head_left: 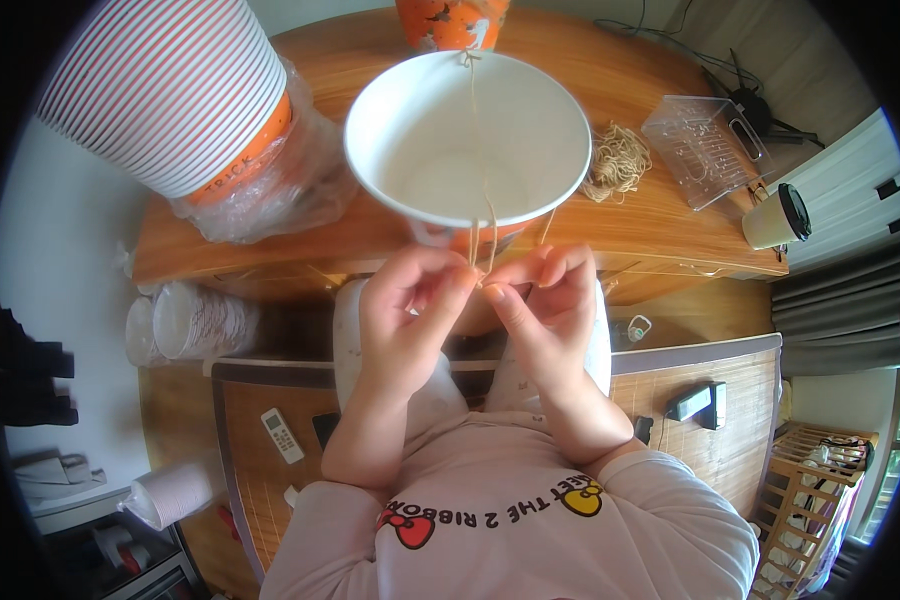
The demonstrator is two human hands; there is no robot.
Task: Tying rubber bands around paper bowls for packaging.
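A large paper bucket [410, 140], white inside with some orange outside, stands at the table's near edge, its mouth facing me. Thin tan string [494, 240] runs from a knot at its far rim, across the opening and over the near rim to my fingers. My left hand [410, 300] pinches the string between thumb and fingertips just below the near rim. My right hand [550, 315] meets it there, thumb and finger pressed together on the string. The fingertips hide the exact crossing of the strands. Another strand hangs from the rim's right side behind my right hand.
Left on the wooden table [320, 60] leans a tall stack of buckets [170, 90] in clear plastic. An orange patterned bucket [455, 22] stands behind. To the right lie a tangle of string [618, 163], a clear plastic basket [705, 150] and a lidded cup [775, 218].
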